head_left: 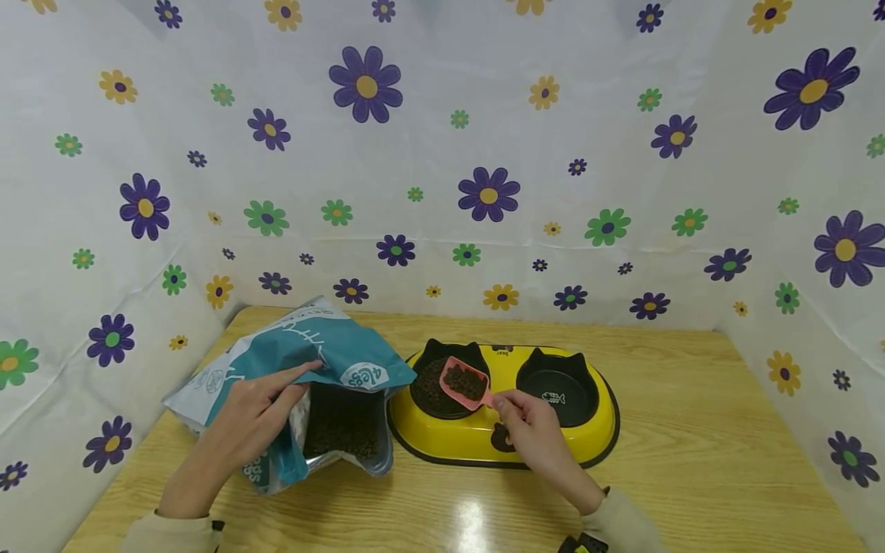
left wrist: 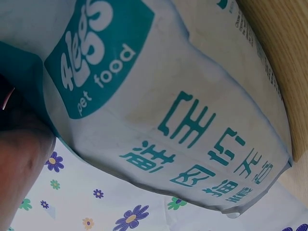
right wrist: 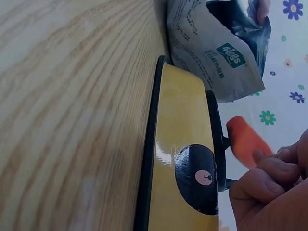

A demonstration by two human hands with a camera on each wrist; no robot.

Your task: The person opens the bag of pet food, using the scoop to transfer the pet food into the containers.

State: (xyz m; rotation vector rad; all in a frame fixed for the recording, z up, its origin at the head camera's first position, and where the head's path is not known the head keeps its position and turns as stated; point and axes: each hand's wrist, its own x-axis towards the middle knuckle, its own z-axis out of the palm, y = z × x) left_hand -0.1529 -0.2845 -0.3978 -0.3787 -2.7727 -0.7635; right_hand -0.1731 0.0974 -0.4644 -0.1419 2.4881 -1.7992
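Wore beige sleeves (head_left: 622, 528) nearest the camera, at the bottom edge of the head view, with a dark-and-yellow device (head_left: 584, 545) beside the right cuff. Pinched the handle of a pink scoop (head_left: 477, 401) between thumb and curled fingers of the right hand (head_left: 535, 434). Held this scoop, loaded with brown kibble (head_left: 465, 380), over the left black bowl (head_left: 449, 351), with more kibble lying inside that bowl. Could not tell contact between scoop and bowl rim. Gripped the upper edge of a teal-and-white 4legs pet food bag (head_left: 290, 346) in the left hand (head_left: 245, 415), index finger stretched along the outer flap, with the bag's mouth gaping and kibble visible within. Had the bag tilted on a light wood-grain table (head_left: 691, 430), just left of a yellow double feeder (head_left: 449, 434). Read teal Chinese lettering (left wrist: 192, 176) on the bag's white side. Saw a white fishbone print in the cat-eared right bowl (head_left: 553, 376), a bear-face decal (head_left: 502, 438) on the feeder's front, and a white backdrop (head_left: 442, 146) with purple, yellow and green flowers behind.
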